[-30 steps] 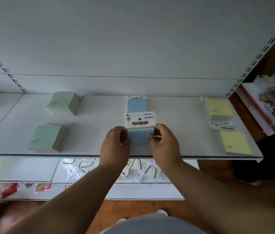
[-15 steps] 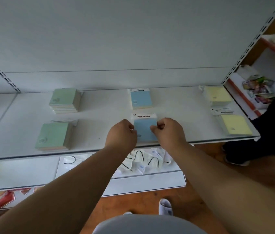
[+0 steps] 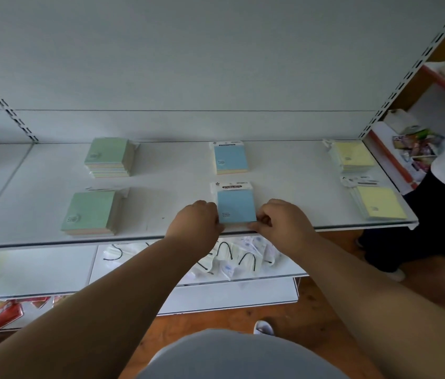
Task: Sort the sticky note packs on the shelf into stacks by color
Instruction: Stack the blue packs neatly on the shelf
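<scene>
front blue pack [image 3: 236,206] header — "sticky note"

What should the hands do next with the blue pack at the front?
Probably let go and pull back. The front blue pack already lies flat near the shelf edge, in line with the back blue pack. The left hand and right hand grip its lower corners. Green packs sit left, yellow right, so the colors look sorted.
</scene>
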